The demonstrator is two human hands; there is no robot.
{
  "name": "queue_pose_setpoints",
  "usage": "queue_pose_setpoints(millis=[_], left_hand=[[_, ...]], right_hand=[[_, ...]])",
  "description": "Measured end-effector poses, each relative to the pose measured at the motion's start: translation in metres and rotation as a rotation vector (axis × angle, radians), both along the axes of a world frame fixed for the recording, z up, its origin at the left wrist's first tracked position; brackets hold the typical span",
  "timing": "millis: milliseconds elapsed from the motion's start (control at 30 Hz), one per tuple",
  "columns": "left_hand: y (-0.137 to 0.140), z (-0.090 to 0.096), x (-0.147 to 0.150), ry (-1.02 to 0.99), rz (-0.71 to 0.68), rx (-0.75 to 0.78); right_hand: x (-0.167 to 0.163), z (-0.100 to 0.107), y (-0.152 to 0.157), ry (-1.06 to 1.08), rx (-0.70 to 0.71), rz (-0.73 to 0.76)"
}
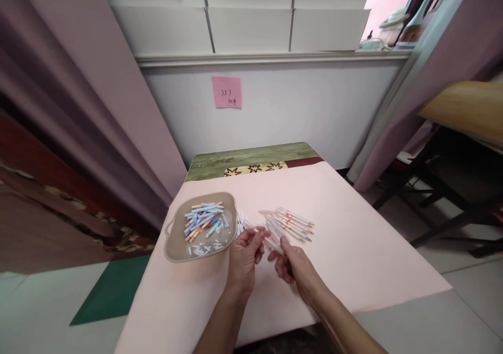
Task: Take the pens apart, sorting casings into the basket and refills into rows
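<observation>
A slim, translucent pinkish pen (274,246) spans the gap between my two hands. My left hand (244,252) is closed, its thumb and fingertips pinched at the pen's far end; a small part may be hidden there. My right hand (297,266) grips the near end between thumb and curled fingers. Just beyond lies a fanned row of pens (293,224) with clear barrels and pink and orange markings. More thin white and pink sticks (240,220) lie partly hidden behind my left hand.
Left of my hands stands a beige plastic tray (173,252) with blue, purple and orange pen-cap-like tubes (204,220) and small white pieces (204,249). Pale pink paper (353,270) covers the table. A white wall with a pink note (227,92) rises behind; a dark chair (444,160) stands right.
</observation>
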State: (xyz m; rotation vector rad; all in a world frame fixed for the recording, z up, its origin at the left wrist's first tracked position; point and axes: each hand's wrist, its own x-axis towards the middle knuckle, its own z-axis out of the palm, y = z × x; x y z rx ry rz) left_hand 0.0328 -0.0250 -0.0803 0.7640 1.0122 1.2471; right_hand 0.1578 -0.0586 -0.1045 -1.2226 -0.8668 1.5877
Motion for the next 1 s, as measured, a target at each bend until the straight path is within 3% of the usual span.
queue_pose_setpoints(millis=[167, 333, 467, 633, 767, 867, 1000], left_hand=[[0.0, 0.001, 0.001, -0.002, 0.019, 0.001], [0.0, 0.0, 0.001, 0.009, 0.013, 0.007], [0.001, 0.0, -0.001, -0.009, 0.069, 0.0], [0.002, -0.001, 0.001, -0.004, 0.045, 0.006], [0.004, -0.001, -0.003, -0.029, 0.153, -0.001], [0.007, 0.004, -0.014, -0.024, 0.279, 0.019], [0.008, 0.012, -0.026, 0.045, 0.393, 0.092]], right_hand=[[0.001, 0.0, -0.002, 0.047, 0.098, -0.105], [0.0, -0.001, 0.0, 0.08, -0.019, -0.056], [0.001, -0.001, 0.0, 0.121, 0.082, -0.171], [0.0, -0.003, -0.002, 0.133, -0.059, -0.038], [0.002, -0.006, -0.001, 0.103, 0.068, -0.178], [0.009, -0.009, 0.001, -0.032, 0.128, -0.252], [0.011, -0.008, 0.006, -0.553, 0.257, -0.227]])
